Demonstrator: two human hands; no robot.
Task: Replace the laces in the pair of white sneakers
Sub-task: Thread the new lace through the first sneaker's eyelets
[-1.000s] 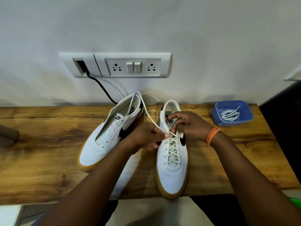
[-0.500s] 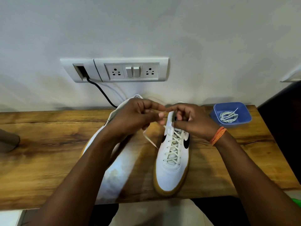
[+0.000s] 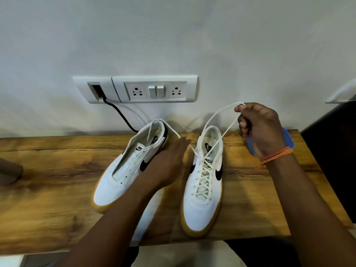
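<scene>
Resting on table [image 3: 57, 189], centre frame: laceless sneaker [image 3: 123, 174], left, and laced sneaker [image 3: 204, 189], right; both look stiff-soled, light, stable. Left hand [image 3: 169, 164] flat, fingers straight, btwn shoes, gripping nothing. Right hand [image 3: 258, 128], upper right, pinches lace [image 3: 217, 116]: thin, limp, prob. slippery; best held nr tip.

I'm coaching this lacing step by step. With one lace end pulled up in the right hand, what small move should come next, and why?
Probably bring the left hand to the other lace end trailing toward the unlaced white sneaker. The right hand pinches a loop of the cream lace above the laced white sneaker, while the left hand is flat and holds nothing. Holding both ends would let the lace be evened.
</scene>
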